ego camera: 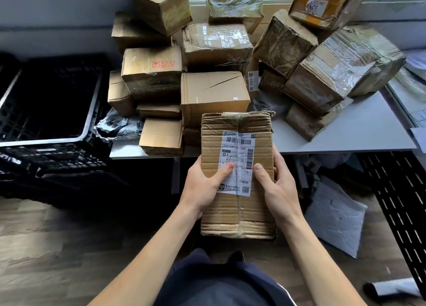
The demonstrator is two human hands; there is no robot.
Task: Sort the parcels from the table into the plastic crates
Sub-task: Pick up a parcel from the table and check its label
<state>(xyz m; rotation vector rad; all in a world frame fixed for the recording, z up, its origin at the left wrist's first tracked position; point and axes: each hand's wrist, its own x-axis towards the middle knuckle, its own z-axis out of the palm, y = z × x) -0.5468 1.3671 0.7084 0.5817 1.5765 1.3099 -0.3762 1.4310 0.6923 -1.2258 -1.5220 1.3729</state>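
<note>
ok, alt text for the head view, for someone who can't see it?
A person's left grip and right grip hold a worn brown cardboard parcel with a white shipping label, thumbs on top, in front of a white table piled with taped cardboard boxes. A black plastic lattice crate sits at left.

You are seeing a white padded envelope (334, 216) lying flat on the wooden floor (46, 236), a grey roll (391, 287) lying further right, and a grey wall (34, 10) standing behind.
</note>
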